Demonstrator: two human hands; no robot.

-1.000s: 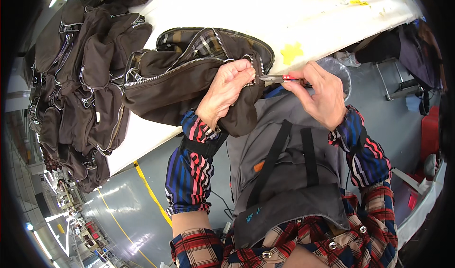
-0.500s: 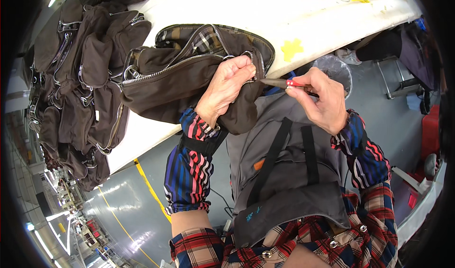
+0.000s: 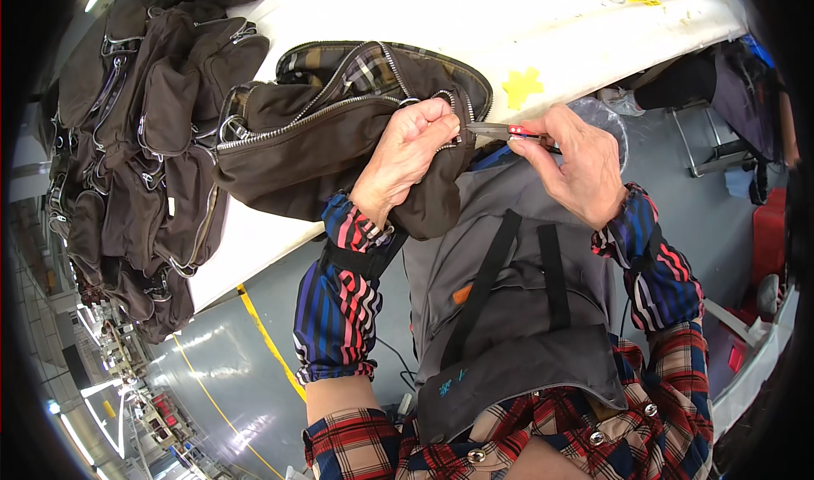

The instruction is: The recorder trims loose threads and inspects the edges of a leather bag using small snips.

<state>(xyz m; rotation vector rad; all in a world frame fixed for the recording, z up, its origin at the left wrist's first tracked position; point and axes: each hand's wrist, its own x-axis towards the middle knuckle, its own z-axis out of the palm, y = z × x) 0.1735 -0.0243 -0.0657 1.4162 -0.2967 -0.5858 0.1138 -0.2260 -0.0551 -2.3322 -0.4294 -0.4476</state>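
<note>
A dark brown zippered bag (image 3: 305,159) with a plaid lining lies at the table's near edge, its metal zips undone. My left hand (image 3: 409,151) pinches the bag's fabric beside the end of a zip at its right side. In my right hand (image 3: 581,168) is a pair of thread snips (image 3: 493,130) with a red part on the handle. Their metal blades point left, with the tips close to the zip beside my left fingertips. Whether the tips touch the fabric I cannot tell.
A heap of similar brown bags (image 3: 140,141) covers the left of the white table (image 3: 356,9). A yellow flower-shaped piece (image 3: 522,86) lies near the table edge. Below that edge stands a clear plastic-lined bin (image 3: 604,117). Another person's leg (image 3: 674,90) shows at the right.
The snips have turned to lie more level, and their blades show more plainly. My right hand has shifted slightly; my left hand keeps its pinch on the bag.
</note>
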